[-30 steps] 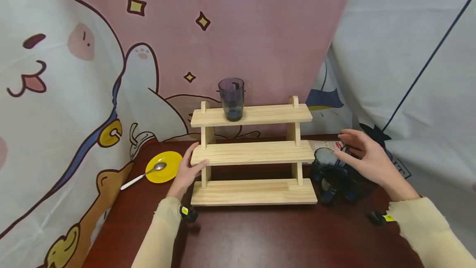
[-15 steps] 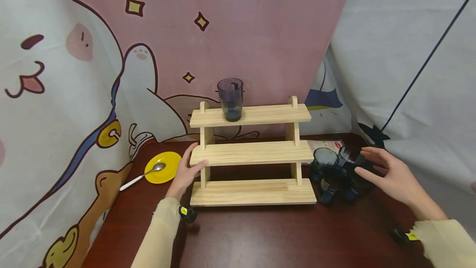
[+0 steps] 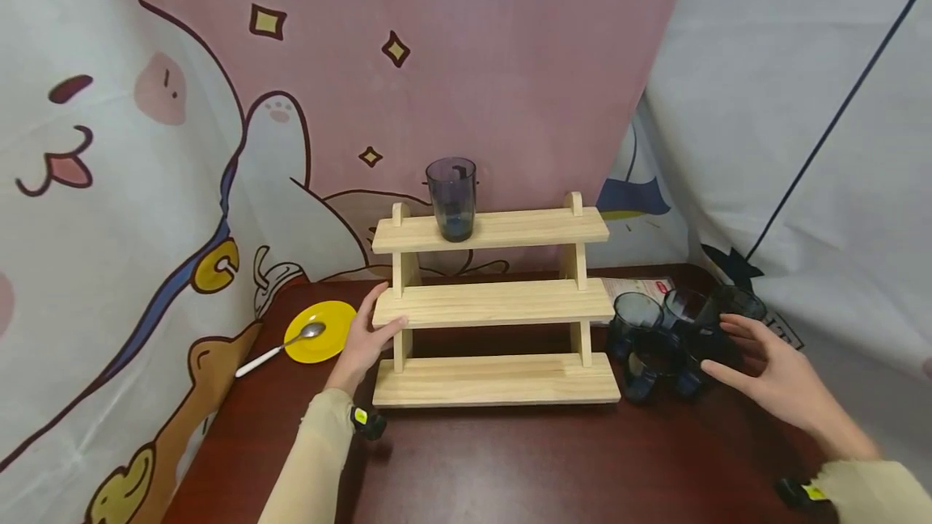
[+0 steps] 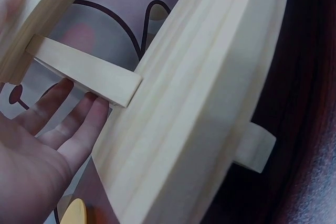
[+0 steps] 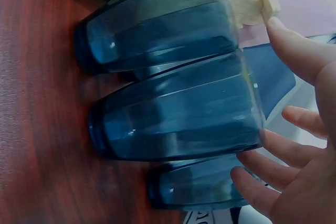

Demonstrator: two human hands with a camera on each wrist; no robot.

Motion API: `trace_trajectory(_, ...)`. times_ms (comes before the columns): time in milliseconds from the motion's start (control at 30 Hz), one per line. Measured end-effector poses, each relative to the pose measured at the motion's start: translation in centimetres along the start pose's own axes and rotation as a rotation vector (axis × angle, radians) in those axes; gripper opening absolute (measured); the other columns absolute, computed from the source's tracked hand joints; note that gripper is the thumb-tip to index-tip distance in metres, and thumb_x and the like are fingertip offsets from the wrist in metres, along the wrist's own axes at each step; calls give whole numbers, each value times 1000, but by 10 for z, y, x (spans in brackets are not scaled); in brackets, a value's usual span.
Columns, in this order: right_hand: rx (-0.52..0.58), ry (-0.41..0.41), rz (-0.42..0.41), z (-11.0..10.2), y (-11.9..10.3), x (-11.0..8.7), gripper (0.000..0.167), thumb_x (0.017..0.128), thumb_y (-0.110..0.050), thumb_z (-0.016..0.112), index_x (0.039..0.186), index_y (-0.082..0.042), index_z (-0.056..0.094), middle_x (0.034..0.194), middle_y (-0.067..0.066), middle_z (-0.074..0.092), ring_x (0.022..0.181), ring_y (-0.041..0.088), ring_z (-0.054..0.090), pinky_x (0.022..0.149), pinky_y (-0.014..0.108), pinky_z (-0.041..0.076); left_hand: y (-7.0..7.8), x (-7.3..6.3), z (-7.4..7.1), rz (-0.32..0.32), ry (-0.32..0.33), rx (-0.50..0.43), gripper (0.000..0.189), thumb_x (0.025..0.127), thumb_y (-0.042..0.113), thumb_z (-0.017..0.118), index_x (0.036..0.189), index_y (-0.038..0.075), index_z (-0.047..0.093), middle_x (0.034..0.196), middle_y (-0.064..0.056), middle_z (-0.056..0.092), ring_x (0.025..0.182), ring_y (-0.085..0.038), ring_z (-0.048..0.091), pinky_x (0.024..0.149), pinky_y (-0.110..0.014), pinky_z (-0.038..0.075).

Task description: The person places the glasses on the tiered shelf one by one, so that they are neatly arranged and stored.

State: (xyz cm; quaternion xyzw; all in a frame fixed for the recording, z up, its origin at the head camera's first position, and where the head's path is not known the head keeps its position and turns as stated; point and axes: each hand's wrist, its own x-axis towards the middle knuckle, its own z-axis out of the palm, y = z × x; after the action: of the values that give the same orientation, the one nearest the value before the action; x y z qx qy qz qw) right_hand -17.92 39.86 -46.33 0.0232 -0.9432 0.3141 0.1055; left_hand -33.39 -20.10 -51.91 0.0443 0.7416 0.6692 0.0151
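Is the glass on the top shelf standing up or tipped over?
Standing up. The glass rests base-down on the top shelf, with its wider end upward.

The shelf (image 3: 495, 304) is pale, bare wood with visible grain, standing upright, its three long boards stepped back and upward on short side supports. On its top board, left of the middle, a tinted tumbler (image 3: 453, 202) stands upright and see-through. Just beyond the shelf's right end, several dark-blue glasses (image 3: 654, 356) stand upright in a tight cluster, faceted and narrowing toward the base.
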Motion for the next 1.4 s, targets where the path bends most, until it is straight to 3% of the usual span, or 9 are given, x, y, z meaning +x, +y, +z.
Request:
trace_trajectory(133,-16,-12,21,8,6,-2,100,88,-40,86,160,2,31,144,37,52,119,62,55,70,16,53,-2,-1,-1,-1,-3,-1,80,94,25,82,160,41,38,153,-15,50,117,-33,65,99,-56,56)
trace_trajectory(233,7,-13,25,15,11,-3,102,88,-39,87,160,3,28,142,38,52,115,55,60,69,11,49,-3,-1,-1,6,0,8,81,95,25,81,161,40,38,153,-15,49,117,-33,65,98,-56,56)
trace_trajectory(333,39,-7,26,20,16,-4,102,87,-36,89,159,5,29,139,36,54,105,20,70,69,8,48,-3,-2,0,3,4,1,80,95,23,82,160,41,39,152,-13,50,116,-33,66,98,-56,56)
trace_trajectory(433,90,2,19,25,22,-6,102,86,-31,90,157,8,29,137,35,55,98,-14,58,71,7,49,-2,-3,0,-5,-5,-16,79,95,22,82,158,43,40,152,-12,50,116,-33,65,98,-57,56)
trace_trajectory(500,133,7,14,29,24,-7,102,85,-26,91,157,10,28,136,35,55,98,-23,49,73,6,49,-2,-3,0,-9,-12,-27,79,94,23,82,157,44,40,152,-12,50,116,-32,65,99,-56,56)
trace_trajectory(833,180,35,51,46,31,-7,103,84,-20,92,158,6,25,137,37,55,100,-24,46,74,3,42,-2,-4,-1,-7,-17,-24,82,94,23,82,160,40,37,151,-13,51,115,-31,66,99,-56,56)
trace_trajectory(1400,207,112,74,53,29,-8,95,88,-20,89,153,7,25,136,37,54,100,-21,45,73,4,41,0,-1,0,12,-14,1,84,95,24,81,164,34,34,150,-15,51,114,-30,66,97,-53,57)
